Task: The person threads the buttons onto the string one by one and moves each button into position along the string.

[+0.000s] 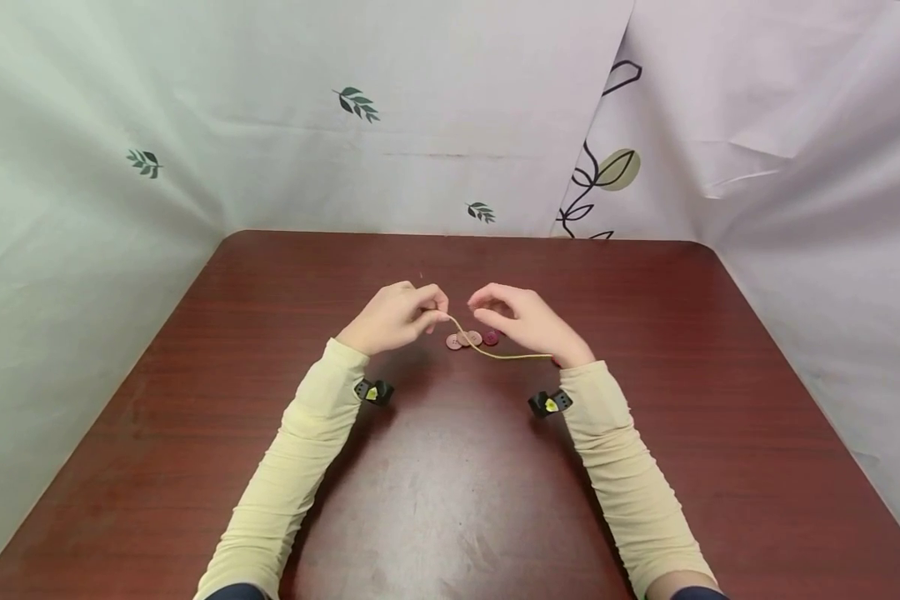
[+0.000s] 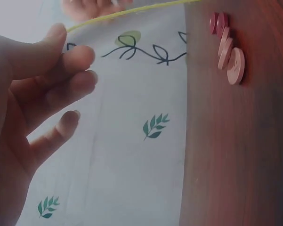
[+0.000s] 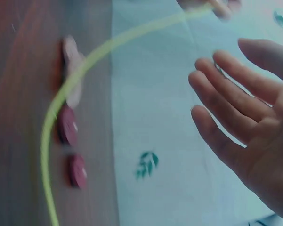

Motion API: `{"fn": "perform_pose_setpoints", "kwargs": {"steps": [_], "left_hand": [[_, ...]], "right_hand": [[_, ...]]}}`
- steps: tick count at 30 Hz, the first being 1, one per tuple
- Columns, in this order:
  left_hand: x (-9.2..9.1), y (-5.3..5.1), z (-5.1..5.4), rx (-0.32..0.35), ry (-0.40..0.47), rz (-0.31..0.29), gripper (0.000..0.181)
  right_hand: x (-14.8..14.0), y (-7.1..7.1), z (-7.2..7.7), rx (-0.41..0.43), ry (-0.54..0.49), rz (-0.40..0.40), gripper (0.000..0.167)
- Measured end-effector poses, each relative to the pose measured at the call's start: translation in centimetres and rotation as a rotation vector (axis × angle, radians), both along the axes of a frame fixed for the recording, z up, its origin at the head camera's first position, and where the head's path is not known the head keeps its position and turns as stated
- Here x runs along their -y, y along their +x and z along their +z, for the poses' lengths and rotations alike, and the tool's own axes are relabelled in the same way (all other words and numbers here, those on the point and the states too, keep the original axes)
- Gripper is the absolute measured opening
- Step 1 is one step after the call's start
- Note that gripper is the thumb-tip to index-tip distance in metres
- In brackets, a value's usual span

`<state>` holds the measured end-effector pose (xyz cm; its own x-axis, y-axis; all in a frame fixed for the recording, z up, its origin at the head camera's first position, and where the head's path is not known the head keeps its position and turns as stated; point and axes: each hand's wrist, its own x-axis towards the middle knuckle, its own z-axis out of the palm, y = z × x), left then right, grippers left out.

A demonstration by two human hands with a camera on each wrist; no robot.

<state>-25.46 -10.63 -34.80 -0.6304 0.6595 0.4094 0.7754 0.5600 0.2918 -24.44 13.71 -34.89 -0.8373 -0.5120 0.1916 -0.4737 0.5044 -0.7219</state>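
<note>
As left hand (image 1: 396, 318) pinches thin, curving yellow cord (image 1: 501, 357), right hand (image 1: 531, 322) relaxed, round buttons (image 1: 475, 338)

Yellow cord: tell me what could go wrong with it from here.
1. The left grip alone pinches the yellow cord; if it slips, the cord could drop.
2. In the head view the cord crosses in front of the pale buttons; lowered, it might nudge them.
3. The right grip holds nothing, so the cord's unheld stretch might swing or catch on the nearby right sleeve.
</note>
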Motion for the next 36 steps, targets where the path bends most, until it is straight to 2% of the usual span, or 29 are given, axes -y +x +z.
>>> {"fn": "perform_pose_setpoints", "kwargs": {"steps": [4,10,24,28,33,36], "left_hand": [[-0.5,0.1,-0.2,-0.04,0.021,-0.014,0.012],[-0.9,0.2,-0.4,-0.102,0.046,-0.034,0.011],[-1.1,0.1,-0.9,-0.094,0.052,-0.043,0.012],[-1.1,0.1,-0.9,-0.031,0.051,-0.03,0.019],[-1.2,-0.3,-1.3,0.168,0.027,0.009,0.049],[-1.2,-0.6,-1.9,0.273,-0.044,0.01,0.062]], "right_hand": [[1.2,0.0,-0.7,0.032,-0.046,0.056,0.028],[2.0,0.2,-1.0,0.123,-0.127,0.119,0.028],[1.5,0.1,-0.4,0.109,-0.101,-0.015,0.012],[1.3,0.1,-0.2,0.098,-0.094,-0.028,0.009],[0.8,0.0,-0.3,0.09,-0.066,-0.044,0.011],[0.5,-0.1,-0.3,0.088,-0.053,-0.052,0.013]]}}
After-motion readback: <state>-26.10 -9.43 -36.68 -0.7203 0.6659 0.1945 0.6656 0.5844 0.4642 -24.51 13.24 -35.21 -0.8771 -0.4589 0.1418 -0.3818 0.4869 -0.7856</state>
